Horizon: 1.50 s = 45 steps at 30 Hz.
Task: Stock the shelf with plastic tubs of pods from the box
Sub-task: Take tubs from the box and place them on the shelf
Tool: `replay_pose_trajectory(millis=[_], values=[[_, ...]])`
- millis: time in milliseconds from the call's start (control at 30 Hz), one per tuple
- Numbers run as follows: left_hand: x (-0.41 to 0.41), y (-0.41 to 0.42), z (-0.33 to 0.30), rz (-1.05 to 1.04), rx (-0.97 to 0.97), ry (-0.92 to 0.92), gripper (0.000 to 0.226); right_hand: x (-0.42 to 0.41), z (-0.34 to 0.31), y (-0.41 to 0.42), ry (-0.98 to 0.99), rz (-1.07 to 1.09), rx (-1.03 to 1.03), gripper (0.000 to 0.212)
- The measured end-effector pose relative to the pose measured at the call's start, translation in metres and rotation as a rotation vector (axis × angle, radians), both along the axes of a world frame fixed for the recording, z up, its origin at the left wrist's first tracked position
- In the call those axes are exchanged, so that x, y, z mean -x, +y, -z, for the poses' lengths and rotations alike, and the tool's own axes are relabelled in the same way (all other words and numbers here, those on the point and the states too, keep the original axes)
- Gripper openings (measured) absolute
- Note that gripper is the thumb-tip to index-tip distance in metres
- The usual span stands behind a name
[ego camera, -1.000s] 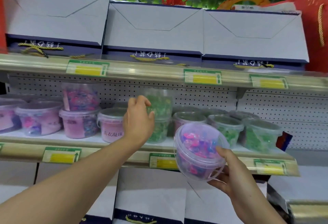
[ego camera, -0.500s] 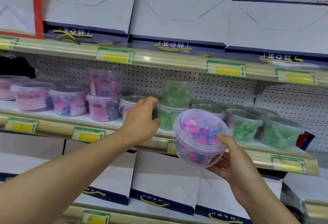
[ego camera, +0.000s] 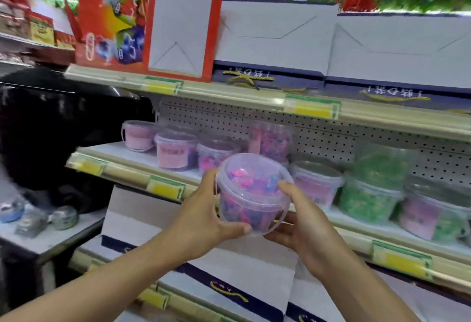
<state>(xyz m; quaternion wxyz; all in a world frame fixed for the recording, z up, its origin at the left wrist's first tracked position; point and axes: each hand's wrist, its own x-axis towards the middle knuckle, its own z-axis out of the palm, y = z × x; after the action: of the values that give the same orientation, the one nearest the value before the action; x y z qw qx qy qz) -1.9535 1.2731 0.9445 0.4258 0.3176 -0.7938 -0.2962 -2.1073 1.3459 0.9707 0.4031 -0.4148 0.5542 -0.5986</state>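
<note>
A clear plastic tub of pink and blue pods (ego camera: 251, 194) hangs in front of the middle shelf (ego camera: 127, 171), tilted with its lid toward me. My left hand (ego camera: 204, 216) grips its left side and bottom. My right hand (ego camera: 299, 222) holds its right side, thumb on the rim. On the shelf behind stand pink tubs (ego camera: 175, 152), a stacked pink and blue tub (ego camera: 274, 140) and green tubs (ego camera: 369, 196). The box is out of view.
The shelf above (ego camera: 229, 92) carries white and navy gift boxes (ego camera: 275, 41) and a red box (ego camera: 112, 21). More white boxes (ego camera: 229, 270) lie on the shelf below. A low side table at left holds small round tins (ego camera: 62, 217). The view is blurred.
My left hand came off the shelved green tub and now grips the tub that my right hand held alone. The view has swung left along the shelf.
</note>
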Motion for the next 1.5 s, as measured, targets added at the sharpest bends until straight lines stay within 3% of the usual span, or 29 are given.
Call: replay_pose_trajectory(millis=[133,333,433,533,800,900,1033,1167,1233,1333,1500], values=[[-0.056,-0.048,0.003,-0.089,-0.01,0.119,0.094,-0.066,-0.002,-0.058,0.043,-0.094,-0.006,0.025],[-0.147,-0.122,-0.001,-0.279,0.021,0.161,0.093,-0.15,-0.002,-0.141,0.328,-0.133,0.013,0.054],[-0.178,-0.158,-0.004,-0.329,-0.016,0.171,0.091,-0.174,0.001,-0.176,0.681,0.066,0.22,0.041],[-0.194,-0.192,-0.006,-0.366,-0.019,0.184,0.084,-0.19,-0.002,-0.209,1.148,0.142,0.416,0.048],[-0.204,-0.273,0.003,-0.338,-0.099,0.139,0.07,-0.217,-0.016,-0.297,1.574,0.373,0.574,0.028],[-0.207,-0.29,0.003,-0.364,-0.075,0.017,0.062,-0.216,-0.019,-0.311,1.676,0.418,0.555,0.023],[-0.204,-0.303,-0.003,-0.474,0.004,-0.137,0.074,-0.213,-0.016,-0.32,1.783,0.434,0.49,0.028],[-0.19,-0.306,-0.005,-0.503,0.011,-0.161,0.1,-0.208,-0.007,-0.317,1.911,0.274,0.333,0.06],[-0.184,-0.305,-0.003,-0.525,0.029,-0.208,0.094,-0.205,-0.005,-0.313,1.962,0.177,0.236,0.067],[-0.182,-0.303,-0.002,-0.53,0.033,-0.222,0.087,-0.199,-0.007,-0.307,1.951,0.111,0.2,0.07],[-0.185,-0.283,-0.004,-0.596,0.079,-0.281,0.094,-0.19,-0.009,-0.276,1.882,0.112,0.233,0.075]])
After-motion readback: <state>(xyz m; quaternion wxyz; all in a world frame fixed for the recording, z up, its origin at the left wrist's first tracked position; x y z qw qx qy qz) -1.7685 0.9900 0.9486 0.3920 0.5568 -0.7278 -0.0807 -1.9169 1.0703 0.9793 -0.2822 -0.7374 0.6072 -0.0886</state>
